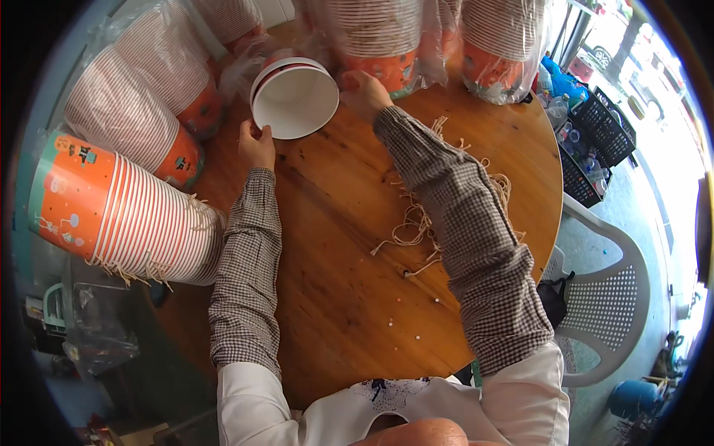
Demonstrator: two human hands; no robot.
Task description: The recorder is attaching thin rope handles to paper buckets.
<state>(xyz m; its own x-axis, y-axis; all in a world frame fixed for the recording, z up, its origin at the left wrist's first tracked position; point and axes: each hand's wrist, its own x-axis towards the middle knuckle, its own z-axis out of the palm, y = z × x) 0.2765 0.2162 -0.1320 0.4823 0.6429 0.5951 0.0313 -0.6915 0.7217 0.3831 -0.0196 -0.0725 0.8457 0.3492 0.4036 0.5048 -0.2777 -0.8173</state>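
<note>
A short stack of white-lined paper cups (295, 97) lies tipped on its side in the upper middle of the frame, its open mouth facing the camera, resting on the round wooden desk (335, 297). The left hand (255, 146) touches the lower left of the rim, fingers curled against the edge; the right hand (364, 93) sits at the right of the rim, its grip closed on the cup wall, though the fingertips are hidden behind it. Crowding the stack from behind, along the top edge of the frame, stand bagged sleeves of cups (375, 37) in clear plastic, leaving almost no gap at the far rim of the desk. More bagged sleeves (141, 97) lie at upper left, and an unwrapped orange stack of cups (111, 212) with string handles overhangs the desk's left edge. Between the checked sleeves the wood is bare down to the near edge, the widest free space. A tangle of loose strings (416, 223) lies under and beside the right forearm, toward the right rim. Past that rim stand a white plastic chair (617, 297) and black crates (595, 141).
</note>
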